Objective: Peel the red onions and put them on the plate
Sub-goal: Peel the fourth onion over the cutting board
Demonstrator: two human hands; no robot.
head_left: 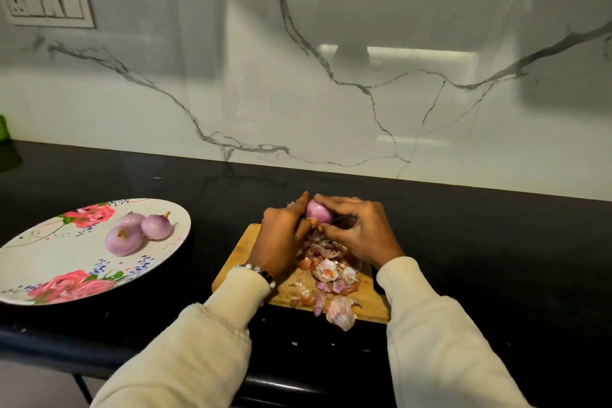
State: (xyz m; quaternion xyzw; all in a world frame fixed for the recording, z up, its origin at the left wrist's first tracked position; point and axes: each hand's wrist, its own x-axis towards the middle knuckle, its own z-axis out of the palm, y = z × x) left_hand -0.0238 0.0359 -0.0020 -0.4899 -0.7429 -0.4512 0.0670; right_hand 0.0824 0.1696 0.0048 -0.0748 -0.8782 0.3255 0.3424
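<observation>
Peel step in progress: L hand (281,235) grips red onion (318,211) above cutting board (284,295) w/ skin scraps (328,272), R hand (359,232) pinches skin at its near end; 3 peeled onions (135,232) on plate (39,262); next, prob.: strip remaining skin, transfer to plate.

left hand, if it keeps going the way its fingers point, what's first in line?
The left hand already grips the onion, so that comes first. Past it, probably bare black counter, then the marble wall; depth is unclear.
</observation>
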